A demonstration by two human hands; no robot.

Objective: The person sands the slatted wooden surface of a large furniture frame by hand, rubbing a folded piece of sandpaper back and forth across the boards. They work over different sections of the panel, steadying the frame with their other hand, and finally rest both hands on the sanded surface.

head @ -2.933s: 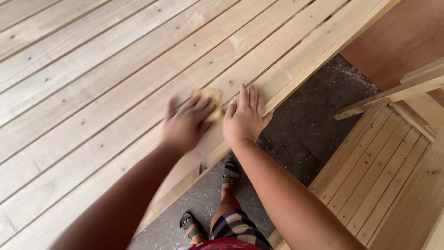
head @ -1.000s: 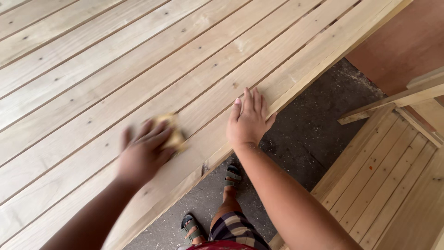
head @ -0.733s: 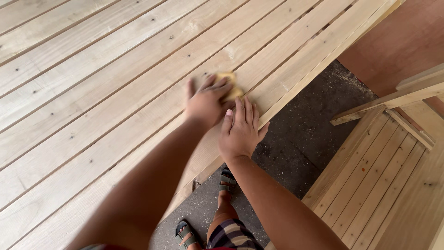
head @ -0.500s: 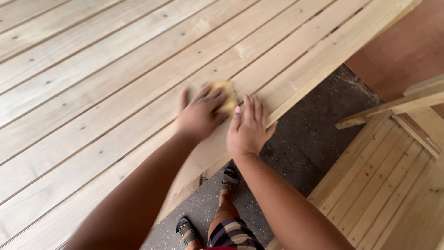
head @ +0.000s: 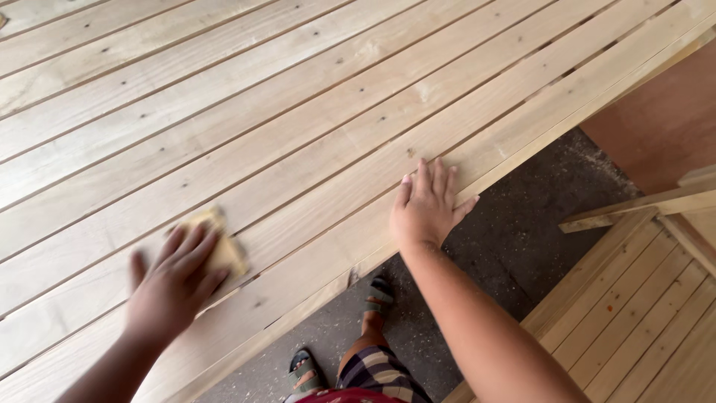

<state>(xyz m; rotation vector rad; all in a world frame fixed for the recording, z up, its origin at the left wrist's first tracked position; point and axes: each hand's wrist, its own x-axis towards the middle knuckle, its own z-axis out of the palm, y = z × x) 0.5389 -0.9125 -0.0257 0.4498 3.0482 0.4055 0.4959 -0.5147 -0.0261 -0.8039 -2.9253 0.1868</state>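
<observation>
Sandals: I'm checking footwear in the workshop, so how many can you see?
2. One sandal is on the dark floor under the slatted panel's edge; the other sandal lies lower left of it, near the frame's bottom.

I see no packages, labels, signs or screens anywhere in my view.
</observation>
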